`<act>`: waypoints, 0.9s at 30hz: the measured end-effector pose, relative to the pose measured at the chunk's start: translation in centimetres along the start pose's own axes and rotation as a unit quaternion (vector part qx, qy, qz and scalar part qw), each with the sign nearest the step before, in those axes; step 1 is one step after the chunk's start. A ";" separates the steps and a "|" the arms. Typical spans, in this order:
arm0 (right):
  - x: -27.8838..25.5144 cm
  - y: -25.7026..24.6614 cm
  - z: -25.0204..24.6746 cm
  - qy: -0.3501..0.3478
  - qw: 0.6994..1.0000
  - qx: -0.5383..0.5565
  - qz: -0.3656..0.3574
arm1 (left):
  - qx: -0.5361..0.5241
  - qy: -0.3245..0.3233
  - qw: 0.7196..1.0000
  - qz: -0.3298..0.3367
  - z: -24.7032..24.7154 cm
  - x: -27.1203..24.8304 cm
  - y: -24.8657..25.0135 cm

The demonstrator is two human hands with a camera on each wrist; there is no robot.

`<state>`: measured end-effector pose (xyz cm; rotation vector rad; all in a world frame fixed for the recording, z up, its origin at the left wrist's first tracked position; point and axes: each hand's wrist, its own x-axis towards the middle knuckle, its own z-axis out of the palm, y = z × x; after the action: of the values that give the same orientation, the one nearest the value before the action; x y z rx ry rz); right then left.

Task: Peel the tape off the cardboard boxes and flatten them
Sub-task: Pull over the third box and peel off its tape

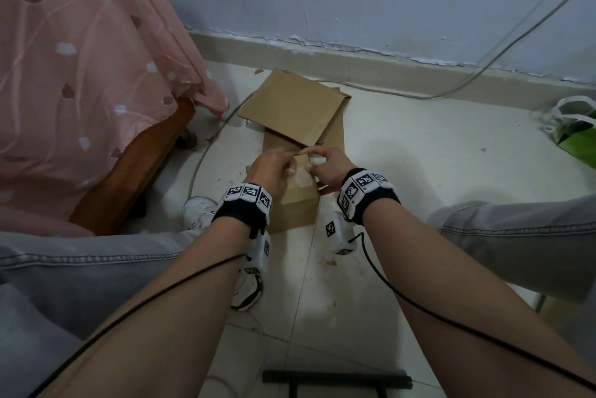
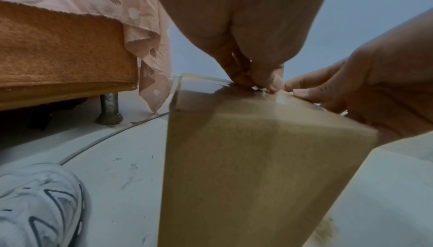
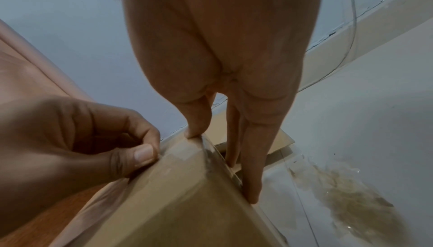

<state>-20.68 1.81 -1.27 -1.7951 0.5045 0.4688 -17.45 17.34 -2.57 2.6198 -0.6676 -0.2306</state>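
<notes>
A small brown cardboard box (image 1: 296, 207) stands upright on the floor between my feet. Clear glossy tape (image 2: 211, 89) runs over its top edge. My left hand (image 1: 288, 168) is at the box top, its fingertips (image 2: 255, 81) pinching at the tape on the edge. My right hand (image 1: 314, 160) grips the same top from the right. Its thumb (image 3: 195, 128) presses the top corner and its fingers (image 3: 250, 177) reach down the far side. In the right wrist view the left hand (image 3: 140, 154) has its thumb nail on the taped edge (image 3: 185, 151). Flattened cardboard (image 1: 290, 107) lies behind.
A bed with a pink sheet (image 1: 80, 59) and wooden frame (image 1: 135, 168) stands at the left, its metal leg (image 2: 108, 108) close by. A grey cable (image 1: 206, 152) curves across the floor. My white sneaker (image 1: 196, 210) sits beside the box. A green bag (image 1: 577, 133) stands at the right.
</notes>
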 end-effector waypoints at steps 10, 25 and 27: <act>0.0 0.0 0.0 0.024 0.997 -0.067 -0.027 | -0.197 -0.115 0.973 -0.043 -2.7 -0.3 -1.1; 0.3 1.0 -1.4 0.077 0.996 -0.054 -0.003 | -0.618 0.045 0.753 -0.221 -3.9 -0.9 -2.6; 0.1 1.0 -1.4 0.076 0.996 -0.046 0.006 | -0.632 0.060 0.731 -0.249 -4.0 -1.2 -3.1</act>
<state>-21.11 0.23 -1.75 -1.9268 0.6068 0.3710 -16.20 21.83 -0.31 1.3591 0.2730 -0.4567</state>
